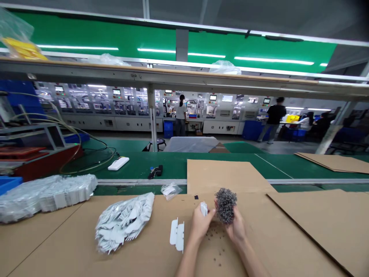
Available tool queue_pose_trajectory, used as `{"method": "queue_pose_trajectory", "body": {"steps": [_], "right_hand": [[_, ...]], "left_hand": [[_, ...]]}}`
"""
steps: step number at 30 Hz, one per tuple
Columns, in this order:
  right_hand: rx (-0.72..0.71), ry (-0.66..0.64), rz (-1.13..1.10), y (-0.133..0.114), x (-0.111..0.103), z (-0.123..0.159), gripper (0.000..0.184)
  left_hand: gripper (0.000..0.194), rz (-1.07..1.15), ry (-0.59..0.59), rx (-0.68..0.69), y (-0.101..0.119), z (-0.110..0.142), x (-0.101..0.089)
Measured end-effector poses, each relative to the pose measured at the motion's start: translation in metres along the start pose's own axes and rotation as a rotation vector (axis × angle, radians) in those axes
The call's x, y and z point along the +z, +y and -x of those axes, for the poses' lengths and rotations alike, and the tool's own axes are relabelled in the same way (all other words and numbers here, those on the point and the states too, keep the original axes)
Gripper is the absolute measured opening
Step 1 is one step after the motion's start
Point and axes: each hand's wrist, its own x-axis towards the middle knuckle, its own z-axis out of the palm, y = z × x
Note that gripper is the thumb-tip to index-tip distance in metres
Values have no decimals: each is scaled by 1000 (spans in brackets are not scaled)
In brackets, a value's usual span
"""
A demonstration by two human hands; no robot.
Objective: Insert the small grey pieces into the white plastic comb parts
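Observation:
My left hand is closed around a small white plastic piece, its fingertips close to my right hand. In my right hand is a dense clump of tiny dark grey parts, held up above the cardboard; they look like small screws, though too fine to be sure. Loose bits of the same colour lie scattered below both hands. Left of my left hand, two flat white plastic parts rest side by side on the cardboard sheet.
A clear bag of white parts lies left, with a long wrapped stack beyond. Cardboard sheets are on the right. Behind are a small clear bag, a black clip-like object and a white case. An overhead shelf crosses the view.

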Motion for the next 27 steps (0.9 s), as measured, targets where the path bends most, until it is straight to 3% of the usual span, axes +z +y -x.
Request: {"method": "queue_pose_trajectory", "body": {"steps": [6,11,19,24,27], "right_hand": [[0,21,12,-1,-2,-2,44],[-6,40,44,-2,-2,-2,45],[9,31,8,-7,-4,-4,41],[-130,147,-12,-36,-33,-16,35],[-159,259,-1,-48,-58,-25,33]], "left_hand": [[20,-21,-163,23,-4,4,5],[23,100,-100,-128,0,0,4],[19,6,44,-85,3,-1,2],[20,-25,50,-129,16,-5,-11],[19,-34,-4,-146,30,4,-20]]}}
